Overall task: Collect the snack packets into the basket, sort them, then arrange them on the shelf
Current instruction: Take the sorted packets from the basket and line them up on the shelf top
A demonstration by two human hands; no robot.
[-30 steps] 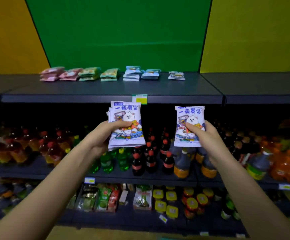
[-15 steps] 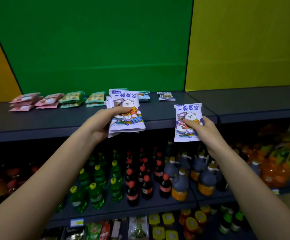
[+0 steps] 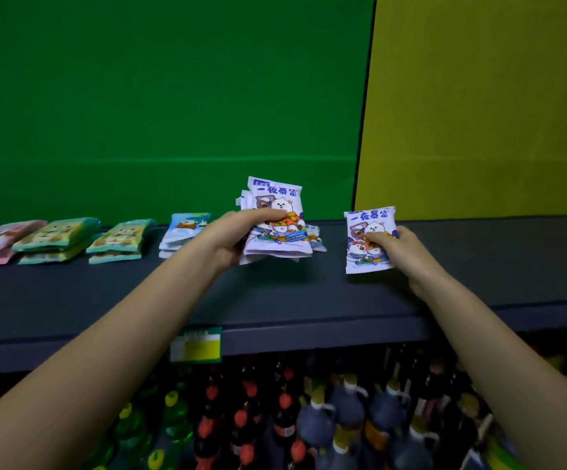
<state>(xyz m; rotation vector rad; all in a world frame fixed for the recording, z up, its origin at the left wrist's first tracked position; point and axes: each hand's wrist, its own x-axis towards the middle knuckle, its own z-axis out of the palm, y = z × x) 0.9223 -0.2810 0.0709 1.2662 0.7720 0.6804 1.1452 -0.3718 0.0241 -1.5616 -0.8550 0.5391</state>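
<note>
A dark shelf (image 3: 309, 293) runs below a green wall (image 3: 173, 96) and a yellow wall (image 3: 478, 96). My left hand (image 3: 231, 235) grips a bunch of white packets (image 3: 275, 205) over it. My right hand (image 3: 400, 252) pinches a single packet (image 3: 367, 225).

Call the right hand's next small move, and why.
Probably lower the packet flat onto the bare shelf beneath it: the right hand pinches it upright there, right of the sorted piles, and the left hand grips a matching bunch.

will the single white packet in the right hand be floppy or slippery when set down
Probably light: the right hand pinches the white bear-print packet upright. Likely semi-stiff, since it stands without drooping. Its glossy film may slide on the smooth shelf.
</note>
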